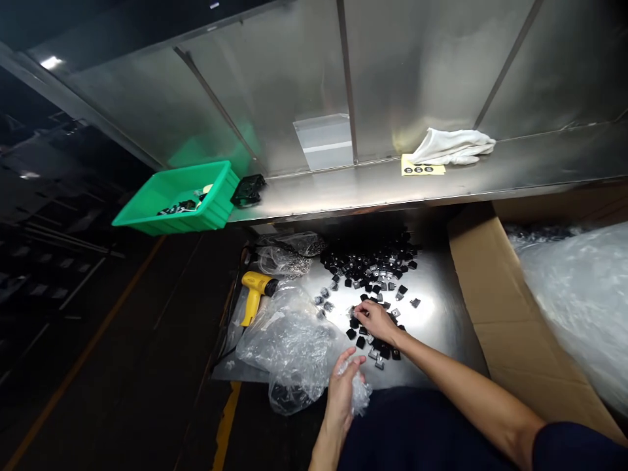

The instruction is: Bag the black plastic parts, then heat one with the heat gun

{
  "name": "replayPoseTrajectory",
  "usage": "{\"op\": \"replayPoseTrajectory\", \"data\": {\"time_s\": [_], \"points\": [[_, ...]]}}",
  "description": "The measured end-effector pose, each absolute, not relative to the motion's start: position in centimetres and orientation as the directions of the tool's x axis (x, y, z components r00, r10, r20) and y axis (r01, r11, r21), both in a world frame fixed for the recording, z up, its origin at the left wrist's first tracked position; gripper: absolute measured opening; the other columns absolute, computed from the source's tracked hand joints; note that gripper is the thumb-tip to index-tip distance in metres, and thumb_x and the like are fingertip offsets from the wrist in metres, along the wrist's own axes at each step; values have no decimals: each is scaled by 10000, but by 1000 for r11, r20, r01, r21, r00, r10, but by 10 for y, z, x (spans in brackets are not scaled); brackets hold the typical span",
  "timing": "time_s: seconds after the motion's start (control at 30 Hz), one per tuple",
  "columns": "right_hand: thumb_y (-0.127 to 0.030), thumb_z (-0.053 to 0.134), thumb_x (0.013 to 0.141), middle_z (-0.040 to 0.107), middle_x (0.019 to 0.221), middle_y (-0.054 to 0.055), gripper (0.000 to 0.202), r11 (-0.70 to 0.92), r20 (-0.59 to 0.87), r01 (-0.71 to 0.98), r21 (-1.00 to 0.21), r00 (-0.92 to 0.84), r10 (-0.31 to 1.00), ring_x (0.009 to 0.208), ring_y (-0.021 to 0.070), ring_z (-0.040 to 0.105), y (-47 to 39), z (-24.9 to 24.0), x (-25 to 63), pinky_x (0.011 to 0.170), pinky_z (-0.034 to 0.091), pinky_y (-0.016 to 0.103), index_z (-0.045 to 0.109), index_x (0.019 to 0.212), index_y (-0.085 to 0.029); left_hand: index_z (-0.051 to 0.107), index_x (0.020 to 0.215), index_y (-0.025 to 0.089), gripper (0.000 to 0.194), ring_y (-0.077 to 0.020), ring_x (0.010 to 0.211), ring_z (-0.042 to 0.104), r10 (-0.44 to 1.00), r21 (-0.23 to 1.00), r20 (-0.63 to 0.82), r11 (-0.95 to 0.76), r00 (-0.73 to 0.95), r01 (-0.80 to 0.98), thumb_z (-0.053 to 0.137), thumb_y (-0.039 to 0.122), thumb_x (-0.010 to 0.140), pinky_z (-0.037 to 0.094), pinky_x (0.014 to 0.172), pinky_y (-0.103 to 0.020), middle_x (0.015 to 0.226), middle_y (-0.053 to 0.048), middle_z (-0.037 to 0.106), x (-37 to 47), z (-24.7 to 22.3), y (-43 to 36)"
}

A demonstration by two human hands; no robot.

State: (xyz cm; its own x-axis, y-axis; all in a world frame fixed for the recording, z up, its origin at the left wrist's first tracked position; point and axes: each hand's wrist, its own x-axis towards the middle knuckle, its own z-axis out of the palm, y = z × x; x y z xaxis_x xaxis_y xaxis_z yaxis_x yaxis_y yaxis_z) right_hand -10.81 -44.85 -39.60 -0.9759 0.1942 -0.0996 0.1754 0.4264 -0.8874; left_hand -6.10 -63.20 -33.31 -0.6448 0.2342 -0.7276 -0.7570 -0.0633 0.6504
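My left hand is closed around a crumpled bunch of transparent plastic near the metal table's front edge. My right hand reaches over the table with thumb and fingers pinched together. A small pale bit shows at its fingertips, too small to name. Under and around that hand lie small black and grey parts; a larger heap of black parts spreads behind it. Left of the fingertips, several small parts in transparent wrap rest on the metal tabletop.
A large transparent plastic bag hangs over the front edge, beside a yellow heat gun. Behind is a bag of small metal pieces. An open cardboard box stands right. The shelf holds a green bin and white gloves.
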Motion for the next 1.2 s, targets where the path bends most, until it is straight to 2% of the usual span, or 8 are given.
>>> {"op": "replayPoseTrajectory", "data": {"time_s": [0.13, 0.37, 0.47, 0.57, 0.7, 0.9, 1.07, 1.2], "points": [[-371, 552, 881, 684, 824, 11, 206, 132, -181, 227, -965, -939, 292, 743, 164, 622, -443, -394, -79, 690, 478, 275, 659, 888, -195, 551, 1268, 168, 653, -103, 568, 598, 192, 664, -721, -82, -665, -743, 805, 379, 705, 501, 549, -241, 1040, -127, 717, -76, -337, -611], [-371, 601, 814, 662, 1025, 67, 178, 74, -198, 260, -963, -864, 463, 905, 211, 620, -431, -394, -63, 742, 502, 320, 643, 798, -199, 637, 1124, 118, 477, -108, 586, 620, 184, 659, -736, -28, -652, -752, 793, 322, 723, 512, 581, -232, 964, -122, 730, -78, -337, -590], [-400, 616, 801, 654, 1135, 79, 200, -220, -349, 287, -932, -872, 344, 941, 218, 645, -426, -383, -61, 714, 529, 320, 594, 807, -201, 595, 1197, 143, 552, -109, 578, 615, 174, 622, -759, -91, -628, -777, 793, 354, 727, 512, 557, -240, 1000, -120, 720, -76, -340, -588], [-390, 634, 798, 698, 1019, 70, 210, -518, -479, 327, -790, -857, 189, 880, 201, 679, -426, -369, -59, 682, 534, 296, 538, 838, -206, 540, 1255, 168, 619, -122, 581, 614, 192, 569, -778, -187, -598, -801, 785, 403, 738, 506, 516, -248, 1025, -121, 709, -77, -343, -588], [-335, 628, 809, 717, 983, 86, 179, -717, -510, 307, -625, -857, 78, 823, 190, 696, -433, -359, -54, 649, 529, 277, 516, 871, -210, 614, 1102, 157, 490, -121, 553, 583, 287, 539, -745, -275, -603, -796, 776, 446, 741, 483, 476, -232, 848, -66, 689, -79, -342, -591], [-311, 547, 837, 714, 991, 103, 129, -795, -575, 301, -527, -815, 73, 797, 189, 695, -438, -366, -47, 625, 533, 280, 560, 894, -196, 645, 997, 127, 422, -119, 501, 557, 372, 491, -735, -286, -567, -823, 742, 469, 768, 487, 487, -244, 697, -37, 642, -79, -336, -595], [-331, 546, 826, 711, 1001, 108, 149, -778, -583, 321, -540, -810, 70, 823, 205, 696, -440, -370, -41, 640, 546, 299, 566, 886, -196, 622, 1022, 148, 459, -155, 595, 627, 231, 559, -745, -298, -626, -774, 838, 353, 672, 503, 513, -249, 754, -46, 679, -77, -335, -594], [-338, 586, 804, 699, 987, 92, 157, -743, -576, 338, -578, -813, 78, 806, 191, 687, -440, -378, -39, 613, 537, 277, 571, 874, -198, 654, 1005, 123, 483, -187, 619, 647, 154, 669, -715, -131, -681, -732, 820, 424, 666, 509, 557, -284, 771, -80, 706, -79, -340, -595]]}}
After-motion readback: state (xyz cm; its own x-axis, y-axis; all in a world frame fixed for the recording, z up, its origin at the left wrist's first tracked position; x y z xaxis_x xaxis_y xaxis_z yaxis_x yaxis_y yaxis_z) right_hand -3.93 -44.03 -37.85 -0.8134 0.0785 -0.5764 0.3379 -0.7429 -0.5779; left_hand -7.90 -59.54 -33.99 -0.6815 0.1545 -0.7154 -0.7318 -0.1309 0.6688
